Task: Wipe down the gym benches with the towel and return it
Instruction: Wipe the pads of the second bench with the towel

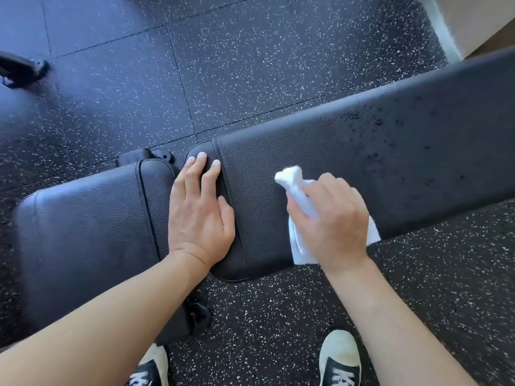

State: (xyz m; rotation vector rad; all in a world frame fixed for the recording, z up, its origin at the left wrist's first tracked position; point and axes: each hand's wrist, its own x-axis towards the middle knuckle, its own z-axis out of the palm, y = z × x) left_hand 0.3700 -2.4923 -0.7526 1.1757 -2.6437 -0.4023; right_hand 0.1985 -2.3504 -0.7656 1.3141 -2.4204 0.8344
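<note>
Wiping the long black padded vinyl gym bench with a crumpled white cloth towel, one hand bracing, the other working.

Going left to right: the black seat pad sits at the left; the left hand lies flat with fingers straight and slightly apart across the gap onto the bench's rounded end; the right hand has its fingers curled tight on the towel, pressed to the pad near its near edge. The bench's long axis runs from near left to far right, rising toward the wall. Droplets fleck the far-right stretch, so I judge long, overlapping strokes along that axis, with steady pressure, would serve best.
</note>
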